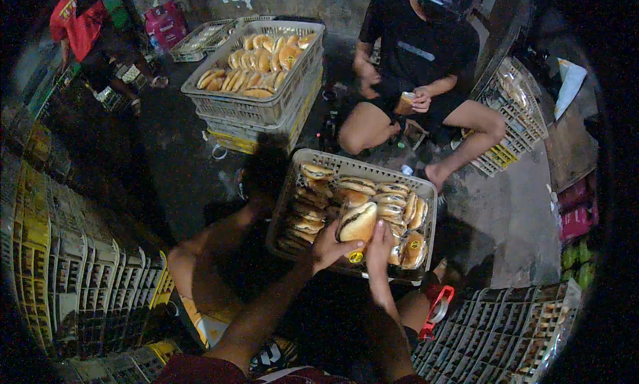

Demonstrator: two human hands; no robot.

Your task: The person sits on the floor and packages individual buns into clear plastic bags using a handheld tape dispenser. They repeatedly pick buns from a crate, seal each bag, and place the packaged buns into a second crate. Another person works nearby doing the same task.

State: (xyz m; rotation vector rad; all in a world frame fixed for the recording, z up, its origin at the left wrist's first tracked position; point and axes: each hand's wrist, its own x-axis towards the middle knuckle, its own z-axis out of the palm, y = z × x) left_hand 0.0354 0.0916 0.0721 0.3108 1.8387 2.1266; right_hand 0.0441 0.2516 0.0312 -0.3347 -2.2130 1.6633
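My left hand [328,246] and my right hand [380,248] hold one split bun [360,223] between them, its dark filling showing along the open side. It appears to be in clear wrapping. A round yellow sticker [356,257] shows below the bun, near my left thumb. Beneath my hands stands a grey plastic crate [364,160], holding rows of filled buns [391,204], many in shiny clear wrap. The buns on the crate's left side lie in shadow. By my right knee is a red tape dispenser [437,312] with a roll of tape.
Another crate of buns [259,98] tops a stack ahead. A person [419,49] sits across from me, holding a piece of bread [405,103]. Stacked crates stand at left [95,274] and lower right [479,334]. At upper left, a person in red [82,29] bends down.
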